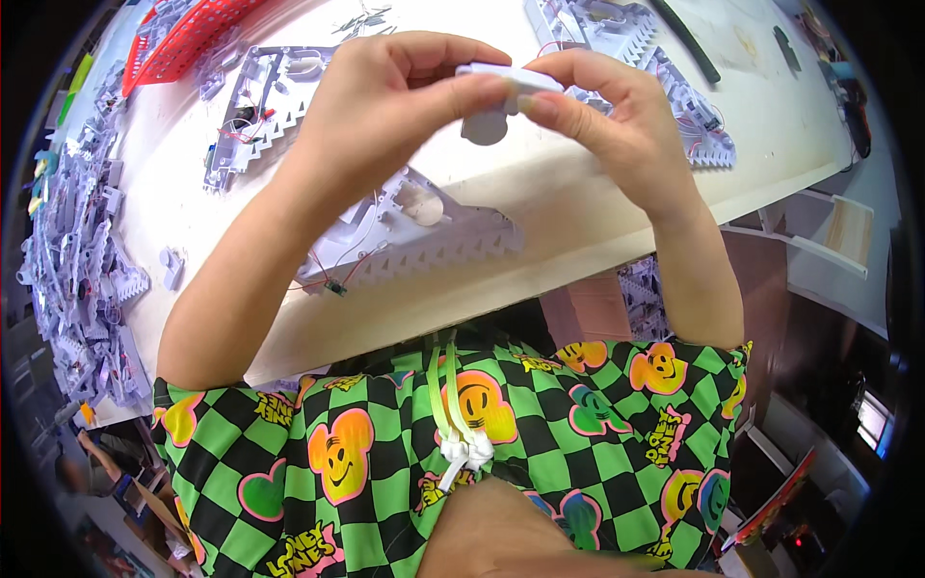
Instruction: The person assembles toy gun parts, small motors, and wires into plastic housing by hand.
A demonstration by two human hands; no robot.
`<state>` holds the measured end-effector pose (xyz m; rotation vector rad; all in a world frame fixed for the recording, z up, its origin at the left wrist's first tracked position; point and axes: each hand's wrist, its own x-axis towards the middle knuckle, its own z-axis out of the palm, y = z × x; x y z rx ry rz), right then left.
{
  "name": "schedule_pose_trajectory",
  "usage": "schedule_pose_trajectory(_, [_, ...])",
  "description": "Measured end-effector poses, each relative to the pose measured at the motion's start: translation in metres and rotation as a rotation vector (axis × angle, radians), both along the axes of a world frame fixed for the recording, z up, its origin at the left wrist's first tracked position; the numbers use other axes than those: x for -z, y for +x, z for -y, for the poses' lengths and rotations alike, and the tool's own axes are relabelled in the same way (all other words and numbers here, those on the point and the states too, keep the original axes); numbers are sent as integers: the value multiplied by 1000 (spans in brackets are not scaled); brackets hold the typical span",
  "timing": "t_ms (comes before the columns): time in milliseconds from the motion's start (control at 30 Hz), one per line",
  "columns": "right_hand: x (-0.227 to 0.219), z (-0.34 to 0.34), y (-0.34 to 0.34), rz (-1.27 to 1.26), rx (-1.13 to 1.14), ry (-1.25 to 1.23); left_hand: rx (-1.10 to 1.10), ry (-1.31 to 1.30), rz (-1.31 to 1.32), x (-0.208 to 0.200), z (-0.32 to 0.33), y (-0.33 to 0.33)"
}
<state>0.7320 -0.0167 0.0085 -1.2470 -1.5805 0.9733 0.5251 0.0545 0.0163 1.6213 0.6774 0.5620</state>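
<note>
Above the table (578, 241), a small white plastic part (485, 127) with a rounded knob on its underside is pinched between both hands. My left hand (400, 91) grips its left end between thumb and fingers. My right hand (617, 120) closes thumb and forefinger on its right end. Below the hands lies a white plastic housing (453, 231) with a toothed edge and a round hole. Thin red wires run from it to a small green circuit board (334, 287) at its left. Fingers cover some of the held part.
A similar toothed housing (236, 159) lies at the left, others (694, 111) at the far right. Piled white parts (82, 260) line the left edge, behind them a red perforated basket (188, 43). A black bar (686, 40) and small metal pieces (368, 19) are at the back.
</note>
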Motion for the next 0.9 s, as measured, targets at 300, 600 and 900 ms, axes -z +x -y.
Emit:
schedule_pose_trajectory(300, [0, -5, 2, 464, -25, 422, 78, -654, 142, 12, -19, 1])
schedule_pose_trajectory(600, [2, -2, -4, 177, 100, 182, -30, 13, 248, 18, 8, -9])
schedule_pose_trajectory(900, [0, 11, 0, 434, 7, 429, -70, 90, 355, 25, 17, -9])
